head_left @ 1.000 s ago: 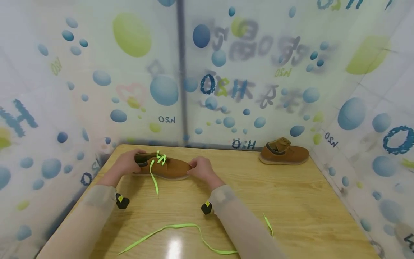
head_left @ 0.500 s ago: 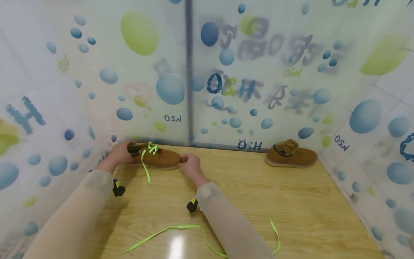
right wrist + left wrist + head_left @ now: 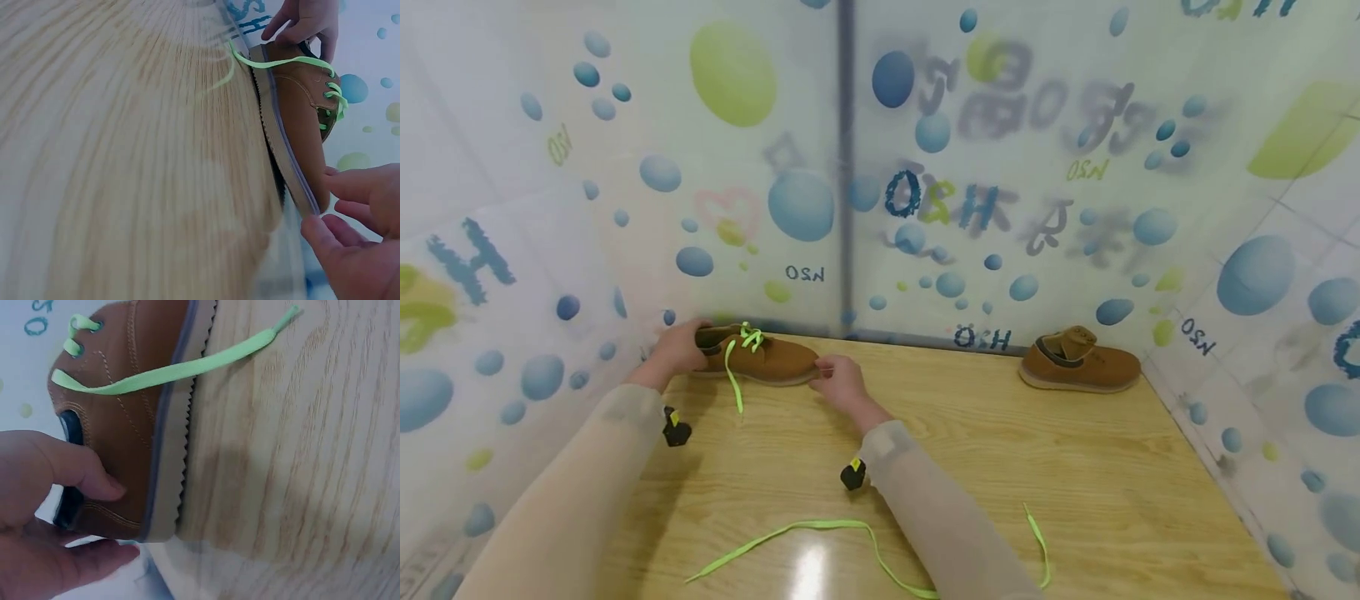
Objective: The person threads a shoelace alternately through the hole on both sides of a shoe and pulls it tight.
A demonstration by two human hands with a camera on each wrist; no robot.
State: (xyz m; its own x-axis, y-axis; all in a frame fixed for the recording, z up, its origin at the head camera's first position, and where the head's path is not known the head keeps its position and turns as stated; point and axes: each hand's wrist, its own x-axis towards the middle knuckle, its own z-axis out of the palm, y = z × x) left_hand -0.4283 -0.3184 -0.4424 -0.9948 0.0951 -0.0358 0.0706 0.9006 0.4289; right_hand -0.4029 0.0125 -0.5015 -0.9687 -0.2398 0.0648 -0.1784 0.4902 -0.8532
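Note:
A brown shoe (image 3: 782,360) with a pale sole stands at the back left of the table, side-on along the wall. A bright green lace (image 3: 156,376) runs through its upper eyelets, and one end hangs over the side onto the wood. My left hand (image 3: 679,347) holds the heel, its thumb on the shoe's side and its fingers behind. At the toe is my right hand (image 3: 842,382). In the right wrist view its thumb (image 3: 319,234) lies at the sole's tip and a finger rests on the toe's upper.
A matching brown shoe (image 3: 1097,367), no lace visible on it, stands at the back right. A loose green lace (image 3: 827,525) curves across the front of the wooden table (image 3: 962,450), partly hidden beneath my right sleeve. The patterned wall (image 3: 925,275) borders the table's back.
Both hands have moved the shoe back and left, up to the wall. Over the last half second it has barely shifted, and the right fingers have loosened slightly at the toe.

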